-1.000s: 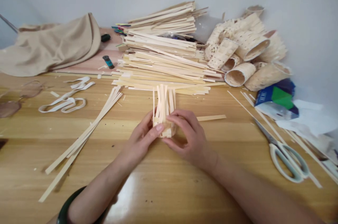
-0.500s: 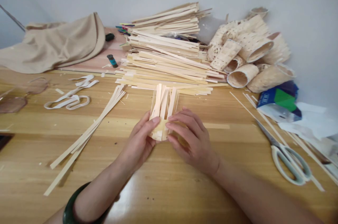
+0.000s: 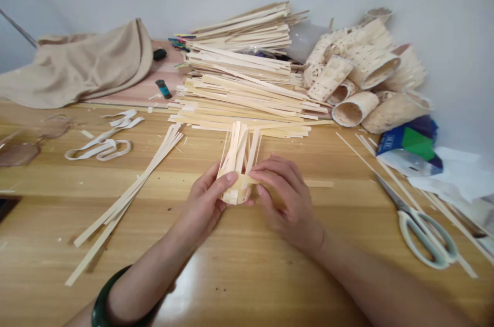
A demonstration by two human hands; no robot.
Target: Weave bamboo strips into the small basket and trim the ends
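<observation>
A small, partly woven basket (image 3: 236,194) of pale wood strips stands between my hands, several upright strips (image 3: 240,147) sticking up from its rim. My left hand (image 3: 206,193) grips it from the left, thumb pressed on the front of the woven band. At the basket's right side, my right hand (image 3: 287,196) pinches a flat weaving strip (image 3: 252,180) between thumb and fingers. That strip runs across the front under my left thumb, and its far end (image 3: 320,183) shows beyond my right hand. The basket's back is hidden.
Loose strips (image 3: 131,193) lie to the left, near a white ribbon (image 3: 104,144). Stacked strips (image 3: 247,90) fill the back, beside finished woven tubes (image 3: 353,111). Scissors (image 3: 424,234) lie at right. A beige cloth (image 3: 85,65) and a thread spool (image 3: 163,89) sit back left.
My right hand has moved slightly right, away from the basket, drawing the weaving strip out so that a stretch of it now shows between the fingers and the basket.
</observation>
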